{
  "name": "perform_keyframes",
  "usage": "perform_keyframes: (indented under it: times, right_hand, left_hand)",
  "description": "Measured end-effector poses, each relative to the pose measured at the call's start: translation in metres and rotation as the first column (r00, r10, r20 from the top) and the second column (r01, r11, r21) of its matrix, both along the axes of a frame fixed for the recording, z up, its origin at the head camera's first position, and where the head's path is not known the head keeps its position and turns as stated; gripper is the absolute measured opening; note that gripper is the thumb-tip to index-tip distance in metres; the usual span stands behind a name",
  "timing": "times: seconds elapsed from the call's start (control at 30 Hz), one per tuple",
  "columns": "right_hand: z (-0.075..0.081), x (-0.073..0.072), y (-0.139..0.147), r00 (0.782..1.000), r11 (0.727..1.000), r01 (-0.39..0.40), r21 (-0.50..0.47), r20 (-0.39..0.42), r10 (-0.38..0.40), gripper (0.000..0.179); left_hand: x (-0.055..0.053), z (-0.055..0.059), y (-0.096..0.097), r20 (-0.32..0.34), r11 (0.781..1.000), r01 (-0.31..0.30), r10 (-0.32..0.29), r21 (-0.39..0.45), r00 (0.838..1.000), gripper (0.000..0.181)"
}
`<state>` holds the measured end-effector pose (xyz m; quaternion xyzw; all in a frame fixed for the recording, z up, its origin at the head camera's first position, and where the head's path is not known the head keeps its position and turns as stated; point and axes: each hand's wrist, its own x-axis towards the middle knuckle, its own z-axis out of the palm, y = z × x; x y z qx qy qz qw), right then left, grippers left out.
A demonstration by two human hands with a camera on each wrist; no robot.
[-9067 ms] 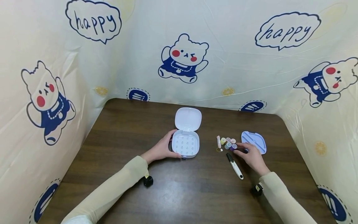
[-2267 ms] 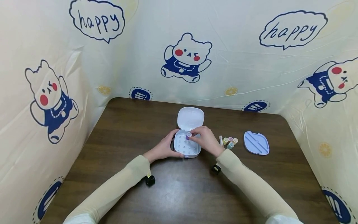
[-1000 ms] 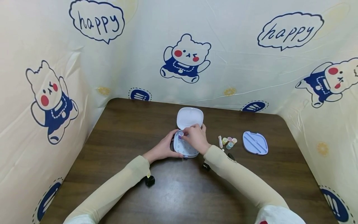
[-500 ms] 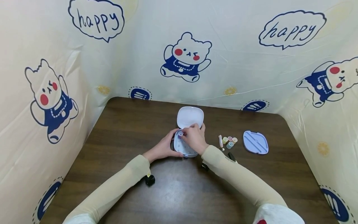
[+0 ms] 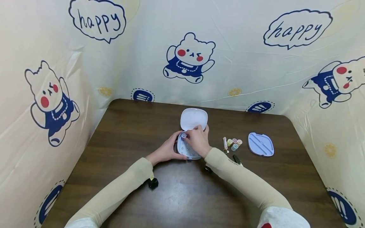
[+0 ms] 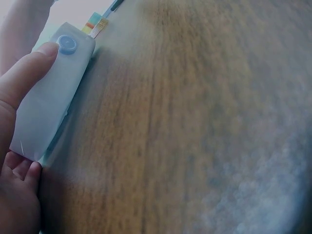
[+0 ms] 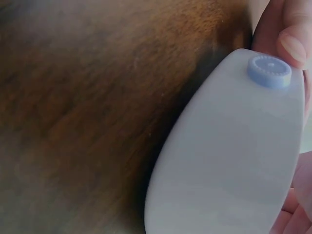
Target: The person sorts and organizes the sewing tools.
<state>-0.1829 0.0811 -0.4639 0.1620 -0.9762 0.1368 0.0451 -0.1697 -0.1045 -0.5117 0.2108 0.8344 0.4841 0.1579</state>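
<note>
- On the brown table (image 5: pixel 176 199), a white box (image 7: pixel 226 151) is lying open, its lid (image 5: pixel 194 119) leaning away at the far side.
- Left hand (image 5: pixel 169 150): grasping the box, thumb resting on the front wall beside the blue button (image 7: pixel 269 71), fingers wrapping the left side.
- Right hand (image 5: pixel 198 141): pinching a purple spool (image 5: pixel 183 136) inside the box, near its far left corner. Whether the spool is sitting on a peg cannot be told; fingers are hiding its base.
- Handling, as judged: the left hand should be bracing the box firmly, while the right should be holding the spool upright, centring it over one peg and pressing straight down without tilting.
- Four more spools (image 5: pixel 234 147) are standing together to the right, near a blue tray (image 5: pixel 260 145).
- Writing: two speech bubbles (image 5: pixel 98 22) on the curtain (image 5: pixel 233 66) are reading "happy". Small dark marks are showing on the right sleeve (image 5: pixel 248 183), too small for reading. No brand or label is showing legibly on box or spools.
</note>
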Motion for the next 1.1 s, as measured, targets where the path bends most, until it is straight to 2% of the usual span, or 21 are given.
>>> perform_keyframes:
  times: [0.4,0.73,1.1]
  right_hand:
    - [-0.0036,-0.0019,-0.0003,1.000,1.000,0.001,0.003,-0.007,-0.001,0.019]
    - [-0.0023,-0.0009,-0.0008,1.000,1.000,0.000,0.028,-0.005,0.000,0.018]
    - [-0.0016,-0.0008,-0.0014,1.000,0.997,0.001,0.081,-0.017,0.001,0.020]
  left_hand:
    - [0.0002,0.0011,0.0003,-0.012,1.000,-0.002,0.002,0.005,1.000,0.118]
    - [-0.0004,-0.0024,-0.0005,-0.014,1.000,-0.002,0.002,0.006,1.000,0.119]
    - [0.0000,-0.0012,-0.0005,-0.011,1.000,0.000,0.000,0.017,1.000,0.119]
